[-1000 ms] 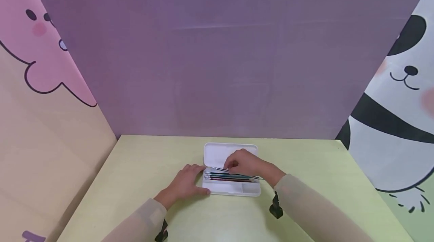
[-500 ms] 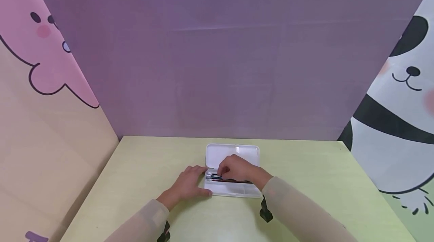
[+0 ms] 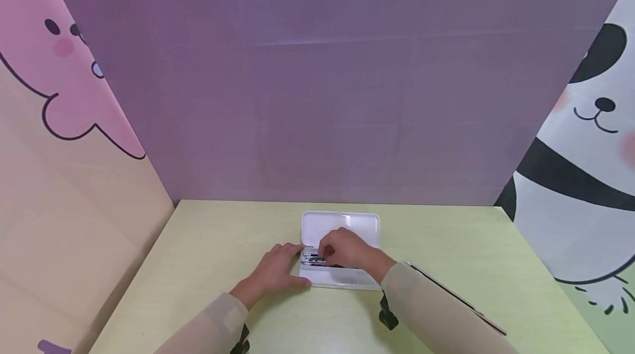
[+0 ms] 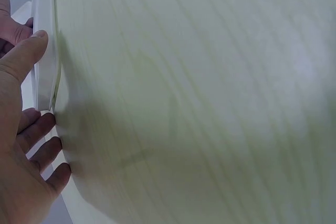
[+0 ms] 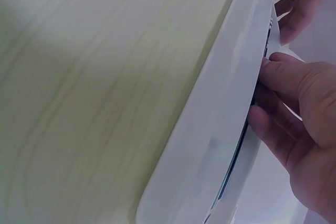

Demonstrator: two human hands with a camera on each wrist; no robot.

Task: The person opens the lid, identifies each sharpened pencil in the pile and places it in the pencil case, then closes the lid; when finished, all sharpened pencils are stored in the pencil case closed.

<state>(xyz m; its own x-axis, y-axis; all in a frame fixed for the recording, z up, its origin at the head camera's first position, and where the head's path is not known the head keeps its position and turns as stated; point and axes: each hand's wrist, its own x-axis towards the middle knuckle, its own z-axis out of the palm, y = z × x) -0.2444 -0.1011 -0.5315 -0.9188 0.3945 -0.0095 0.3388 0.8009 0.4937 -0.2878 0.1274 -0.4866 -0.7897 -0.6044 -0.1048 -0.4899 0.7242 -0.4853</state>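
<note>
A white pencil case lies open on the table, its lid folded back. Several slim dark pencils with pale ends lie side by side in its rear compartment. My left hand rests at the case's left end with spread fingers; the left wrist view shows the thumb against the case wall. My right hand reaches down into the case, thumb and fingers curled and pinching at a pencil, as the right wrist view shows. The fingertips and most of the pencils' length are hidden by this hand.
Beside the right sleeve, thin dark pencil-like sticks lie slanted on the table, partly covered by it. A purple wall stands behind, with cartoon-printed panels at both sides.
My right hand has moved slightly left and down into the case, lowering the pencil that slanted out over its right end. The thin sticks beside the right sleeve have come into view. The left hand stays put.
</note>
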